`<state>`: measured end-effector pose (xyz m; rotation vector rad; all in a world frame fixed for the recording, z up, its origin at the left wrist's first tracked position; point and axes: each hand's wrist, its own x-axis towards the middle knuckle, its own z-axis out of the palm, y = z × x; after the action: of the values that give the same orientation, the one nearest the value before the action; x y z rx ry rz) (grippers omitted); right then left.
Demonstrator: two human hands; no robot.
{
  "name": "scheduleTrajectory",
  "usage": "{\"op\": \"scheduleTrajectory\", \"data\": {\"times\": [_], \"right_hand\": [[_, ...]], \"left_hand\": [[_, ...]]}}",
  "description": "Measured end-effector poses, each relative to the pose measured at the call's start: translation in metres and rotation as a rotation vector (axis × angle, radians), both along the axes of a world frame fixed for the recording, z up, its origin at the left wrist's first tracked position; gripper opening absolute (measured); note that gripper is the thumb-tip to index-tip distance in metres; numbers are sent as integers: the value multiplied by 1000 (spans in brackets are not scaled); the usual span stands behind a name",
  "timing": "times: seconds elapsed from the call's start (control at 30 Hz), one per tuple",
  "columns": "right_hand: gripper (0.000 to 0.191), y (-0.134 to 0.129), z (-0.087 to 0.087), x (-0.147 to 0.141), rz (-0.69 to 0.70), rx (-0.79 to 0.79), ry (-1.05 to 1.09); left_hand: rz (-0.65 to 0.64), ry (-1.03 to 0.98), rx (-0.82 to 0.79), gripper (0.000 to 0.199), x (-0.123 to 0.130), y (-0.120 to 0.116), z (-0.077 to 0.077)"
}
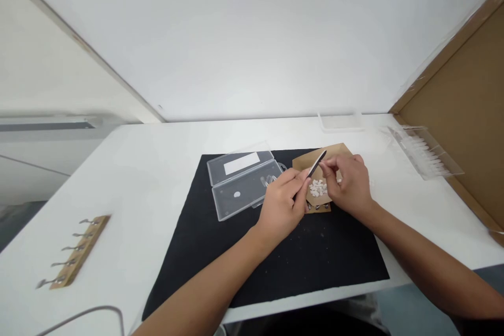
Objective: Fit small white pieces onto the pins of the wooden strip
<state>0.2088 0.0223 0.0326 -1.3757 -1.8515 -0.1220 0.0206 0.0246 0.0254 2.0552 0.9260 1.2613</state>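
My left hand [284, 197] is closed around a slim flat strip with a dark edge, a pale face and a rounded tip, shaped like a nail file [317, 163]. It slants up and to the right. My right hand [348, 181] is pinched close beside the strip; anything between its fingertips is too small to make out. Beneath the hands lies a brown paper sheet [337, 151] with a heap of small white pieces [318, 188] on it. Small shiny metal parts [317, 207] show at its lower edge.
An open clear plastic case [236, 206] lies on the black mat [315, 257], left of my hands. A wooden hook rack [81, 252] is far left on the white table [134, 178]. Clear trays [427, 155] stand by the cardboard panel [464, 100] at right.
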Motion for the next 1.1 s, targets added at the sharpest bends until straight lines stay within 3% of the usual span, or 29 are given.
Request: {"op": "scheduleTrajectory", "data": {"times": [0.1, 0.2, 0.37, 0.5, 0.63, 0.73, 1.1], "right_hand": [[22, -2, 0, -1, 69, -26, 4], [22, -1, 1, 0, 20, -4, 47], [20, -1, 3, 4, 84, 7, 112], [13, -5, 1, 2, 91, 69, 157], [21, -8, -3, 1, 114, 137, 94], [20, -8, -5, 4, 137, 195, 77], [26, -11, -2, 11, 182, 286, -97]], "left_hand": [[-6, 12, -8, 32, 0, -1, 1], [3, 26, 0, 32, -1, -1, 4], [76, 104, 47, 30, -1, 0, 7], [167, 41, -6, 30, -1, 3, 3], [69, 22, -18, 22, -4, 6, 2], [1, 15, -23, 27, -5, 4, 7], [-25, -25, -45, 17, -6, 5, 10]]}}
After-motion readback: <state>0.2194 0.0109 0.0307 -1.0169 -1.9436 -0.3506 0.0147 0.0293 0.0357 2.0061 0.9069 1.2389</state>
